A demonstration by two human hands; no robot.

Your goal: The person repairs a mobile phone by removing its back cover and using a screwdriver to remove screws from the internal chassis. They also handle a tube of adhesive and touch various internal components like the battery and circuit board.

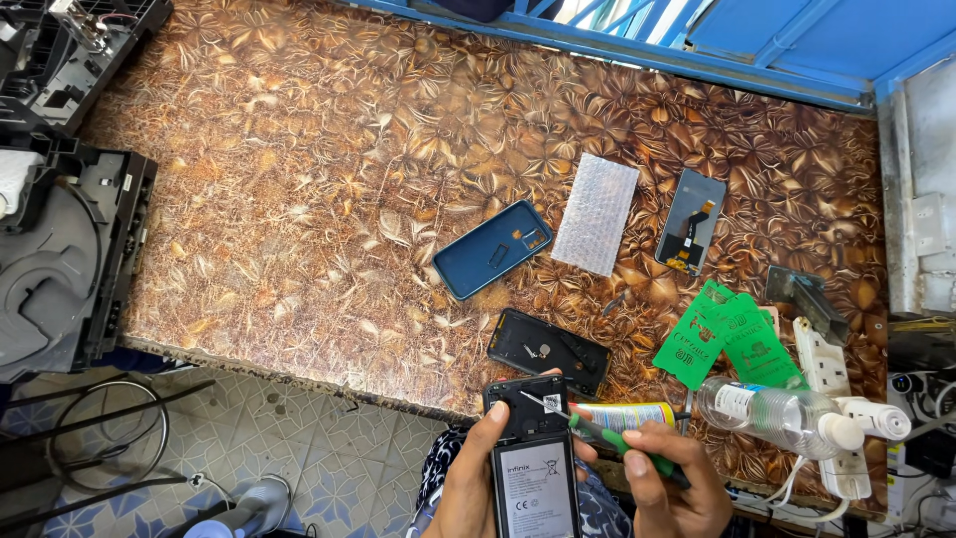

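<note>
My left hand (468, 483) grips an opened phone (531, 453) with its back cover off, a battery showing in its lower half. My right hand (672, 483) holds a green-handled screwdriver (612, 438) whose tip rests on the phone's upper part. Both hands are at the bottom edge, over the near table edge. Just beyond lie a black inner phone frame (549, 351) and a blue back cover (492, 249).
On the leaf-patterned table (299, 179) lie a bubble-wrap sheet (596, 214), a replacement screen (690, 221), green cards (732, 341), a clear bottle (777, 413), a tube (627, 413) and a white power strip (832, 399). Dismantled black machines (60, 249) stand at left.
</note>
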